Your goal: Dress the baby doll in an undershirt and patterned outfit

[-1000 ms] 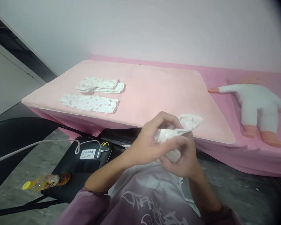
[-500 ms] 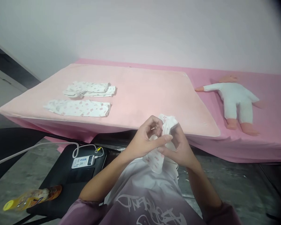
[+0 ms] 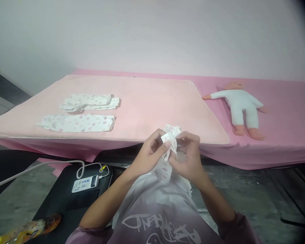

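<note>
Both hands are pinched on a small white cloth garment (image 3: 171,137) with a pink print, bunched at its top, in front of my body near the bed's front edge. My left hand (image 3: 152,152) grips its left side, thumb on top. My right hand (image 3: 189,154) holds the right side, thumb and fingers at the bunched part. The garment's lower part hangs down over my shirt. On the peach mat (image 3: 147,101), to the left, lie a folded white garment with a small print (image 3: 91,101) and a flat white one with pink figures (image 3: 86,123).
A doll in white clothes (image 3: 241,101) lies on the pink sheet (image 3: 287,115) at the right. On a black chair (image 3: 66,206) at lower left are a power bank (image 3: 85,184) with a white cable and a yellow-capped bottle (image 3: 33,230).
My fingers have shifted on the bunched cloth, and my right fingers have come up to its right edge. The view has moved slightly, so the doll and garments appear further left.
</note>
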### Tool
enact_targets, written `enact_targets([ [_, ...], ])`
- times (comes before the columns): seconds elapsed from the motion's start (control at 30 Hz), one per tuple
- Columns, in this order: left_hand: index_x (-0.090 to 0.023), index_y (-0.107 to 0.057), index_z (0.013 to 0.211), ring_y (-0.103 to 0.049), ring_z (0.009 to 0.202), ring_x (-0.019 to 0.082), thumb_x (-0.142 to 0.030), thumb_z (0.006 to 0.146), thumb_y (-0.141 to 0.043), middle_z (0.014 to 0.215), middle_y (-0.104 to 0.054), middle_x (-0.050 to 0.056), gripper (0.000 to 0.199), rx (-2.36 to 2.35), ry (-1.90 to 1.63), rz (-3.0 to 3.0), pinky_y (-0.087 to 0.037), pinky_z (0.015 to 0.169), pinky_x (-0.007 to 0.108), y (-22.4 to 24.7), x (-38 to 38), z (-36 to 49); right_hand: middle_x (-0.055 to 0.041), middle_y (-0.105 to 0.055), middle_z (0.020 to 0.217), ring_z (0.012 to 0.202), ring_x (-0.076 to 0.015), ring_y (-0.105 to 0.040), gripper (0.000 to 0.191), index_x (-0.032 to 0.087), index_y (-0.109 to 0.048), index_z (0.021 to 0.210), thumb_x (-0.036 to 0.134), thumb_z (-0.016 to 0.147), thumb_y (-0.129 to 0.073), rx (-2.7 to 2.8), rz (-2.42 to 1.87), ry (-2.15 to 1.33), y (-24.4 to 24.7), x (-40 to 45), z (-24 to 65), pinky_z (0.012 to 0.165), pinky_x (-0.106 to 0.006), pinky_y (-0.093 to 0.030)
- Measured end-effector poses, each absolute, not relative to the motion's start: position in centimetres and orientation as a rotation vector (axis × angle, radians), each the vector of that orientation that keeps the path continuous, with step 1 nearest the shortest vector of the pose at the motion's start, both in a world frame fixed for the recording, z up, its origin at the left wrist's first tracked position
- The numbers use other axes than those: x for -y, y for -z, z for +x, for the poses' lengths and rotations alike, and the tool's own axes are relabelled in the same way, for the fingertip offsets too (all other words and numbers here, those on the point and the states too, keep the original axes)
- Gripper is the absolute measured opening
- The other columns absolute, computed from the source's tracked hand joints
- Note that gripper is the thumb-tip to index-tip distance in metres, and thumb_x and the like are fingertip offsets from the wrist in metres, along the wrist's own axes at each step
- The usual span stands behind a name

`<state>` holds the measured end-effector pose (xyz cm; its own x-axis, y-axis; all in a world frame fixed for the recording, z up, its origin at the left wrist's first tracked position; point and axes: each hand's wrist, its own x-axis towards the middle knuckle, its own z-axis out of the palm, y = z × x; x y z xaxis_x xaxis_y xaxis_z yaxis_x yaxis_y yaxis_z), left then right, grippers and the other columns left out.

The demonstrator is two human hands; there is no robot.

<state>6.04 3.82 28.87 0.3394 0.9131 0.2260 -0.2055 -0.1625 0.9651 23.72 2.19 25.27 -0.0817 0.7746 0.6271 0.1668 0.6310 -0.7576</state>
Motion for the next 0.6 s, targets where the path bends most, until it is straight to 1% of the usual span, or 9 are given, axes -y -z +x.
enact_targets([
  [0.07, -0.022, -0.065, 0.101, -0.056, 0.083, 0.016, -0.054, 0.103, -0.081, 0.094, -0.06, 0.002, 0.036, -0.693, -1.159, 1.366, -0.048, 0.077, 0.029, -29.0, -3.8, 6.1, -0.0049, -0.062, 0.13, 0.109, -0.018, -0.073, 0.062, 0.032, -0.053, 0.141, 0.005, 0.089, -0.071, 1.617, -0.829, -0.541, -25.7, -1.9, 23.5, 0.08, -0.028, -0.069],
  [0.17, -0.023, -0.065, 0.105, -0.056, 0.085, 0.016, -0.054, 0.104, -0.081, 0.095, -0.059, 0.001, 0.035, -0.676, -1.183, 1.344, -0.049, 0.08, 0.028, -29.1, -3.8, 6.1, -0.0051, -0.067, 0.125, 0.102, -0.018, -0.075, 0.052, 0.03, -0.06, 0.138, 0.009, 0.092, -0.07, 1.624, -0.879, -0.452, -26.5, -1.7, 23.3, 0.078, -0.029, -0.07],
  [0.27, -0.025, -0.065, 0.108, -0.054, 0.082, 0.016, -0.057, 0.104, -0.08, 0.094, -0.059, 0.001, 0.036, -0.674, -1.192, 1.307, -0.048, 0.077, 0.028, -28.8, -3.8, 6.2, -0.0037, -0.071, 0.118, 0.092, -0.0163, -0.076, 0.034, 0.028, -0.063, 0.13, 0.016, 0.099, -0.072, 1.617, -0.951, -0.407, -27.0, -1.9, 23.2, 0.077, -0.029, -0.07],
  [0.37, -0.026, -0.064, 0.112, -0.053, 0.079, 0.015, -0.058, 0.106, -0.076, 0.093, -0.058, 0.001, 0.035, -0.677, -1.168, 1.275, -0.047, 0.074, 0.027, -28.3, -3.8, 6.2, -0.0018, -0.073, 0.11, 0.085, -0.0144, -0.076, 0.018, 0.026, -0.063, 0.119, 0.026, 0.104, -0.074, 1.588, -0.994, -0.464, -27.3, -2.2, 23.3, 0.074, -0.027, -0.068],
  [0.43, -0.025, -0.064, 0.109, -0.052, 0.078, 0.015, -0.058, 0.108, -0.073, 0.092, -0.057, 0.001, 0.034, -0.692, -1.178, 1.281, -0.047, 0.072, 0.027, -28.2, -4.0, 5.6, -0.0021, -0.073, 0.107, 0.086, -0.0143, -0.076, 0.015, 0.025, -0.063, 0.114, 0.032, 0.107, -0.074, 1.57, -1.015, -0.508, -27.5, -2.5, 23.8, 0.073, -0.025, -0.066],
  [0.5, -0.024, -0.065, 0.104, -0.053, 0.079, 0.016, -0.054, 0.109, -0.071, 0.091, -0.057, 0.002, 0.031, -0.769, -1.236, 1.329, -0.048, 0.072, 0.027, -28.6, -4.7, 4.3, -0.0035, -0.072, 0.109, 0.091, -0.0147, -0.075, 0.016, 0.024, -0.064, 0.115, 0.037, 0.11, -0.073, 1.538, -1.044, -0.482, -28.0, -2.8, 25.0, 0.075, -0.025, -0.064],
  [0.6, -0.023, -0.066, 0.098, -0.055, 0.08, 0.018, -0.043, 0.106, -0.071, 0.091, -0.06, 0.004, 0.022, -1.017, -1.397, 1.383, -0.048, 0.068, 0.026, -30.4, -6.9, 0.8, -0.0052, -0.069, 0.116, 0.102, -0.0174, -0.072, 0.019, 0.024, -0.065, 0.118, 0.041, 0.111, -0.072, 1.441, -1.072, -0.32, -29.5, -4.1, 28.0, 0.085, -0.029, -0.064],
])
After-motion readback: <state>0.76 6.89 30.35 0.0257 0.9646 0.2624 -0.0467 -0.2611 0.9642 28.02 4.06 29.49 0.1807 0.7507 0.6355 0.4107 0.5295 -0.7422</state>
